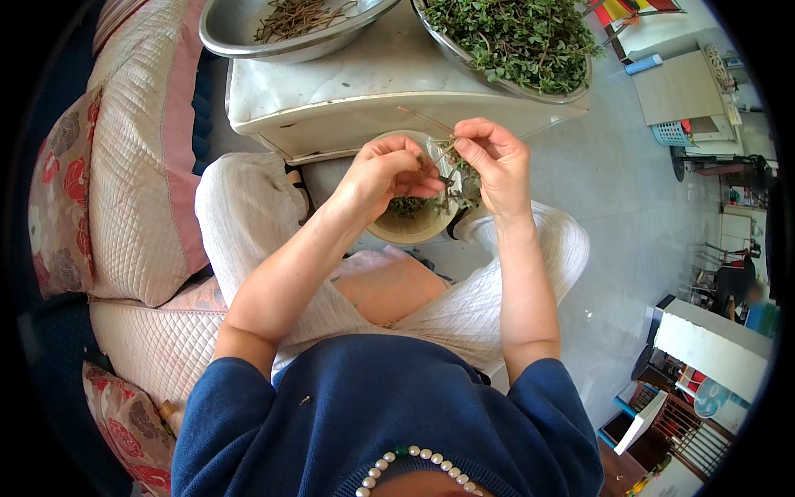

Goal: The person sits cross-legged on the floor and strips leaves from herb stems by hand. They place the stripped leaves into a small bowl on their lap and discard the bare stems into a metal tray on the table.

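Note:
My right hand [494,158] pinches a leafy plant sprig [463,180] by its reddish stem [428,119], with the leaves hanging below the fingers. Close beside it, my left hand [394,168] has its fingers curled, with small green bits at the fingertips against the sprig. Both hands are above a pale round bin [413,233] between my knees, and some picked greens [407,207] lie inside it. Beyond stands a metal basin heaped with leafy green plants [518,43]. Bare brownish stems [301,22] lie in another metal basin [217,40] at the upper left.
Both basins rest on a white marble-topped table [348,84] in front of me. A quilted sofa [143,155] with floral cushions [62,199] runs along the left. To the right, past the tiled floor [627,236], are a white cabinet [677,90], a blue basket [671,134] and other furniture.

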`<state>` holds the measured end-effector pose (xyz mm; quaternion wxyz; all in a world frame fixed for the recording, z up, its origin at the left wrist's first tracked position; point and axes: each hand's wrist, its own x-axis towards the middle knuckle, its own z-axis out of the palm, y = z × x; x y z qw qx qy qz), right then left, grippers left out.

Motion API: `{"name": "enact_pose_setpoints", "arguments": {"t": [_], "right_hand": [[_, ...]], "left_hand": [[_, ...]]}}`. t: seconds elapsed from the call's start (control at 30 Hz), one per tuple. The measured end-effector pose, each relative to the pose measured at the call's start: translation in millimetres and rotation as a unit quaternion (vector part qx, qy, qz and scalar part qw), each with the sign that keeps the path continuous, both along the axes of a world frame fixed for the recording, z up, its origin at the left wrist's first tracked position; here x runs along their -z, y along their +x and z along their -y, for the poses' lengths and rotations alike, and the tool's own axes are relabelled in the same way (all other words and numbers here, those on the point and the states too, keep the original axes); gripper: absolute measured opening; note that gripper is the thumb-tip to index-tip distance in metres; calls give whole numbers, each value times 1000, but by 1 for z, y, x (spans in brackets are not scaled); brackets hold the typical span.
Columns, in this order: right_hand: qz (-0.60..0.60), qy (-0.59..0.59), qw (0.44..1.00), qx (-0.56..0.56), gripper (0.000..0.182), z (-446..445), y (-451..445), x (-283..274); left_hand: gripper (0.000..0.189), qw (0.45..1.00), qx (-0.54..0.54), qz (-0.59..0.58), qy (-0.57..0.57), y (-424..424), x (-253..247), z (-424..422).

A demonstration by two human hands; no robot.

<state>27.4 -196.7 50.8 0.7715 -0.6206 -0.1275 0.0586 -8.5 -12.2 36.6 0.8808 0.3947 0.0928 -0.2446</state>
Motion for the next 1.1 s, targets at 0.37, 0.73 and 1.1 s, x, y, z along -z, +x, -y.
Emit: {"name": "enact_pose_setpoints", "arguments": {"t": [0.37,0.73,1.1], "right_hand": [[112,-103,988,34,9,-13,-6,0],[112,-105,988,24,9,-16,-8,-2],[-3,-22,1000,-14,5,-8,-5,-1]], "left_hand": [[7,998,-22,25,46,0,1,6],[3,988,-62,75,117,0,-5,5],[9,972,-24,150,178,-1,-8,2]]}}
